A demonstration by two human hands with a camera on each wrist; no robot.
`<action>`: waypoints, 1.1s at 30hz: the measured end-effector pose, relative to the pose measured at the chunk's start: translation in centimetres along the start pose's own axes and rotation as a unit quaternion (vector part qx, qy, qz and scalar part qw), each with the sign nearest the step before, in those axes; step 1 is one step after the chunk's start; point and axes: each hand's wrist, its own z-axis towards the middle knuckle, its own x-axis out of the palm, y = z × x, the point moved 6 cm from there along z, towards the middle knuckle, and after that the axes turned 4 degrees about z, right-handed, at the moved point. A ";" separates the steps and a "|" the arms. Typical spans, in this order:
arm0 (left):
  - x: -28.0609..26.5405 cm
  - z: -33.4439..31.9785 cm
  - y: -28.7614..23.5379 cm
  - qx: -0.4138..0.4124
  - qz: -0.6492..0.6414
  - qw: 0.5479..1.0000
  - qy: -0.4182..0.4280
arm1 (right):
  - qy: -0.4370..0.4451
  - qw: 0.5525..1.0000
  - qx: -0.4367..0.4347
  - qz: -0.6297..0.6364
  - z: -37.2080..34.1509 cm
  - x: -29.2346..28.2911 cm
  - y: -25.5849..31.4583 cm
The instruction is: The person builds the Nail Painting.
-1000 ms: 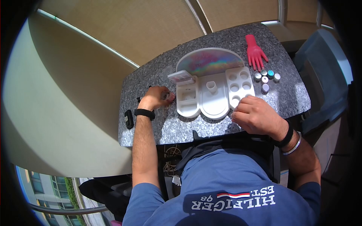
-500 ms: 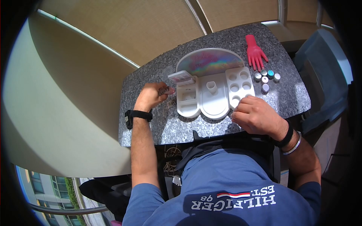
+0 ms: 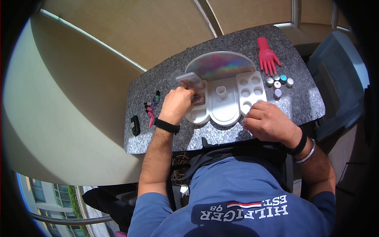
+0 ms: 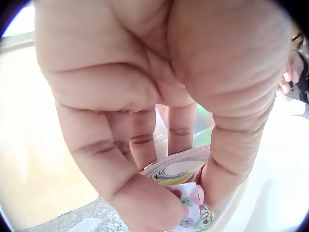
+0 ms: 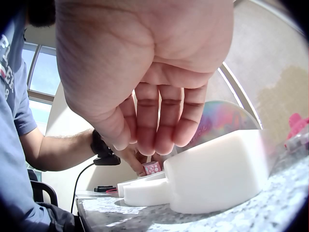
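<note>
My left hand pinches a small sticker roll between thumb and fingers, printed with a daisy and an avocado. In the head view it is over the left compartments of the white organizer, just below a raised clear-lidded panel. The roll's coiled layers show in the left wrist view; the hand covers much of the rest. My right hand hovers at the front of the organizer's block with round holes. In the right wrist view its fingers hang loosely curled, holding nothing.
Several nail polish bottles lie on the left of the speckled table, near a black device. A pink hand model and several small jars are on the right. An iridescent arched panel backs the organizer.
My left hand has moved right and inward from beside the organizer to over its left compartment, carrying the sticker roll. The polish bottles have come into view. The right hand has stayed still.
</note>
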 end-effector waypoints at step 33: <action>1.0 -1.3 0.9 -0.020 -0.164 0.986 -0.008 | 0.010 1.000 0.008 -0.006 0.2 0.0 0.3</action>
